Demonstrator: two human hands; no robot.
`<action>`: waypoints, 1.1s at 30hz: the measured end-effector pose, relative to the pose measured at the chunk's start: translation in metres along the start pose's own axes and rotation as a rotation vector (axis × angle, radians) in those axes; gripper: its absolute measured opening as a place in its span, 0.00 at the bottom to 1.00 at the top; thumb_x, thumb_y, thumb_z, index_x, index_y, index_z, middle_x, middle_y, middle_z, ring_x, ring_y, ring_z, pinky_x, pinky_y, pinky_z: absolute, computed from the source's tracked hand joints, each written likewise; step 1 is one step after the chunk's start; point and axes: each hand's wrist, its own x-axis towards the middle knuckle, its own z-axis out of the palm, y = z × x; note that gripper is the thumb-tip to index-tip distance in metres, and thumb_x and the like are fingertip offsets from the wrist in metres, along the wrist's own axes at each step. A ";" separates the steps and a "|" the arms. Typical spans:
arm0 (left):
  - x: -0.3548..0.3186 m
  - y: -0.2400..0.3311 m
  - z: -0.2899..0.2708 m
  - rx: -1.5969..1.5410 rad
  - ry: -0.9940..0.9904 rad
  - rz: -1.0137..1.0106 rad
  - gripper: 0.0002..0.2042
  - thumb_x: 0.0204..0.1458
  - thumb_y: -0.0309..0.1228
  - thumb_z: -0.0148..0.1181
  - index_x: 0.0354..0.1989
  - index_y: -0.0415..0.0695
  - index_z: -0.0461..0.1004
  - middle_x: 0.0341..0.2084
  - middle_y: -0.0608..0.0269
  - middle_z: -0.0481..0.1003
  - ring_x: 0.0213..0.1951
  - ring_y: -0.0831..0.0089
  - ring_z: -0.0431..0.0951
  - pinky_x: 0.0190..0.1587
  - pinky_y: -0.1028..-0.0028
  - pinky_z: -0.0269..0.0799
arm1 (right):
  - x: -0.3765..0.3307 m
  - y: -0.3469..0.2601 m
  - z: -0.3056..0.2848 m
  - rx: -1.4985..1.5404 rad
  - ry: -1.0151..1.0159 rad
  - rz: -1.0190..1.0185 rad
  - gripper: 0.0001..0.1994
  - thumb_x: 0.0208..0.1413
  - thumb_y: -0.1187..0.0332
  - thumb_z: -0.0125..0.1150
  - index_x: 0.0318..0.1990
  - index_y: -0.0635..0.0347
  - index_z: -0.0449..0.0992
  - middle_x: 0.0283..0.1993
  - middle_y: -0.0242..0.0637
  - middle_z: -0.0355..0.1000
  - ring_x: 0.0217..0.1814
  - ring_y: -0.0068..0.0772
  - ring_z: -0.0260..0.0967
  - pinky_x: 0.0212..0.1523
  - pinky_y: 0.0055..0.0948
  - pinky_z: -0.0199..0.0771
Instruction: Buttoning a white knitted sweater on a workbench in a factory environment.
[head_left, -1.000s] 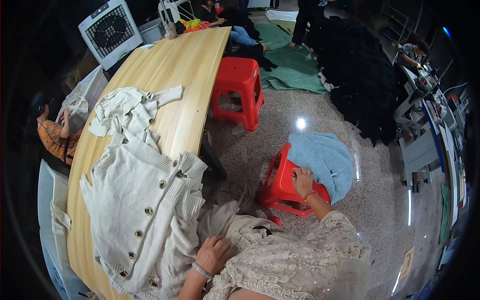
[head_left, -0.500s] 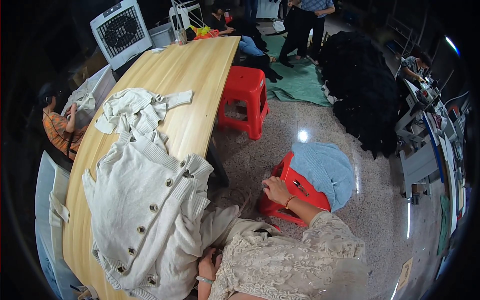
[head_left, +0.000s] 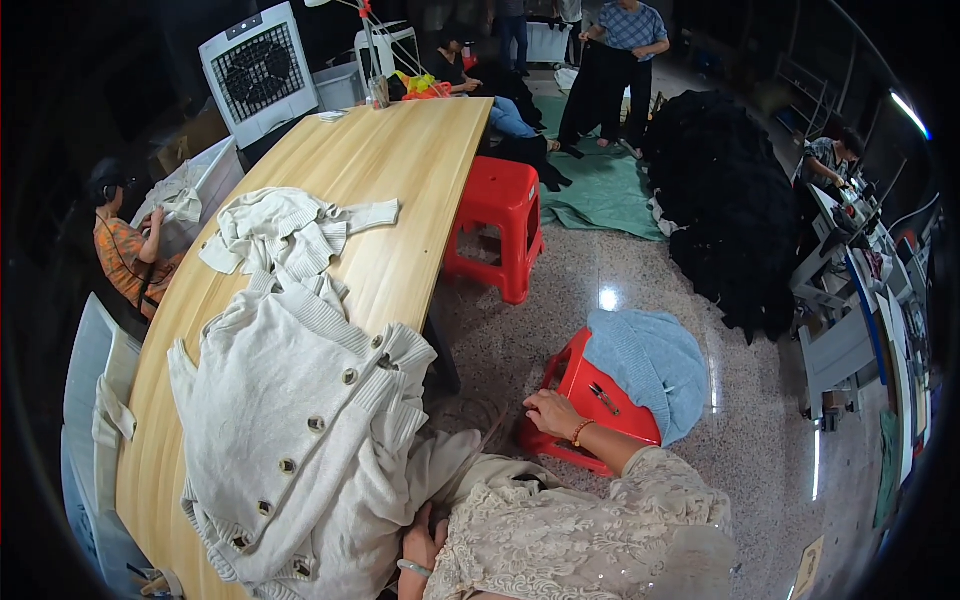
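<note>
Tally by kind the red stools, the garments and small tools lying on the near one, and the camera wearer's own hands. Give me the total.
Red stools: 2 (far stool, near stool)
Light-blue knit garment: 1
Small dark tool: 1
Own hands: 2 (left hand, right hand)
Total: 6

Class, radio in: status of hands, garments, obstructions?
Right hand at near red stool, grasp unclear. Left hand partly hidden beside cream cardigan. Blue knit and small tool occupy stool.

The cardigan (head_left: 270,390) is cream, stool (head_left: 612,426) red, knitwear (head_left: 655,368) light blue, tabletop (head_left: 425,150) tan wood-grain.
</note>
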 end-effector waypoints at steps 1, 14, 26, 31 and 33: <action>-0.004 0.006 -0.005 -0.003 -0.001 -0.005 0.25 0.51 0.38 0.61 0.55 0.36 0.69 0.42 0.37 0.75 0.44 0.44 0.76 0.48 0.59 0.72 | 0.000 -0.003 0.002 0.046 -0.014 -0.022 0.13 0.54 0.61 0.57 0.45 0.55 0.76 0.44 0.45 0.71 0.51 0.50 0.68 0.51 0.46 0.68; -0.040 0.098 -0.126 -0.359 0.260 0.118 0.17 0.49 0.22 0.63 0.50 0.40 0.74 0.45 0.50 0.76 0.44 0.56 0.78 0.47 0.68 0.73 | 0.068 -0.099 -0.041 0.542 0.063 -0.166 0.08 0.59 0.71 0.56 0.41 0.64 0.78 0.32 0.35 0.76 0.33 0.23 0.73 0.36 0.23 0.73; -0.051 0.009 -0.257 0.765 0.680 -0.238 0.26 0.42 0.19 0.61 0.55 0.47 0.71 0.59 0.50 0.64 0.58 0.51 0.66 0.57 0.59 0.62 | 0.140 -0.317 -0.114 0.179 0.065 -1.021 0.19 0.45 0.78 0.63 0.48 0.59 0.74 0.46 0.43 0.70 0.50 0.47 0.67 0.50 0.38 0.69; -0.042 -0.008 -0.274 0.973 0.596 -0.133 0.22 0.41 0.20 0.61 0.49 0.48 0.75 0.56 0.51 0.68 0.52 0.54 0.71 0.49 0.62 0.67 | 0.173 -0.338 -0.110 -0.114 -0.180 -1.137 0.15 0.46 0.77 0.59 0.44 0.56 0.74 0.40 0.41 0.70 0.45 0.47 0.70 0.44 0.40 0.71; -0.043 -0.012 -0.286 0.755 0.614 -0.125 0.19 0.41 0.18 0.59 0.44 0.47 0.76 0.50 0.51 0.72 0.47 0.55 0.75 0.43 0.63 0.71 | 0.189 -0.346 -0.114 -0.198 -0.238 -1.123 0.12 0.48 0.76 0.58 0.42 0.55 0.74 0.40 0.40 0.70 0.43 0.46 0.71 0.42 0.40 0.72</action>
